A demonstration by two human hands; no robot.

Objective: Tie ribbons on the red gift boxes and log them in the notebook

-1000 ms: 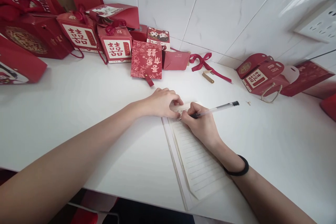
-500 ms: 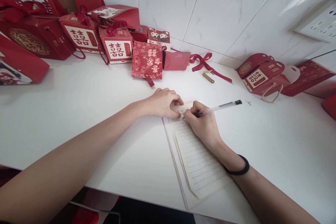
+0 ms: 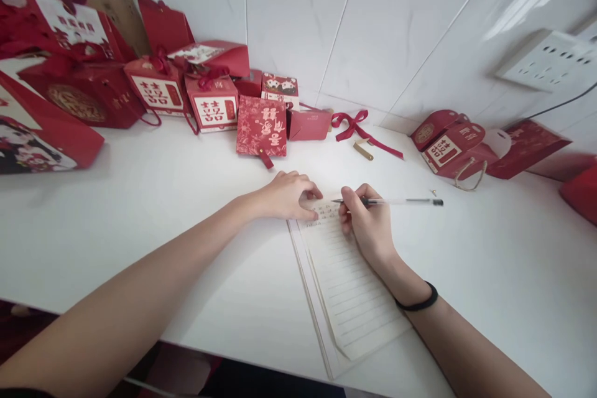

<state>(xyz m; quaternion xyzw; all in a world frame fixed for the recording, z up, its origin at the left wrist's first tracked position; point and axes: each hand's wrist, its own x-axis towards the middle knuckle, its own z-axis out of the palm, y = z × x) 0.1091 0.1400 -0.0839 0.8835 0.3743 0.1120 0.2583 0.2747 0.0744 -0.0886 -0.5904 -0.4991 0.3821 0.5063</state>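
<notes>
A lined notebook lies at a slant on the white table, with a few rows of handwriting near its top. My left hand rests on its upper left corner, thumb and fingers spread apart around the written rows. Pinched in my right hand is a pen with a clear barrel and a black cap end. Its tip points left and shows just above the page, close to the writing; whether it touches the paper I cannot tell. The lower fingers of that hand curl beneath the pen.
Red gift boxes line the back left, with a patterned red box before them. A red ribbon and a small gold tag lie behind the notebook. More red boxes stand right, below a wall socket.
My right hand has lifted and turned, so the pen lies flatter and its tip has come away from the written rows. My left hand stays on the notebook. The view has tilted up slightly.
</notes>
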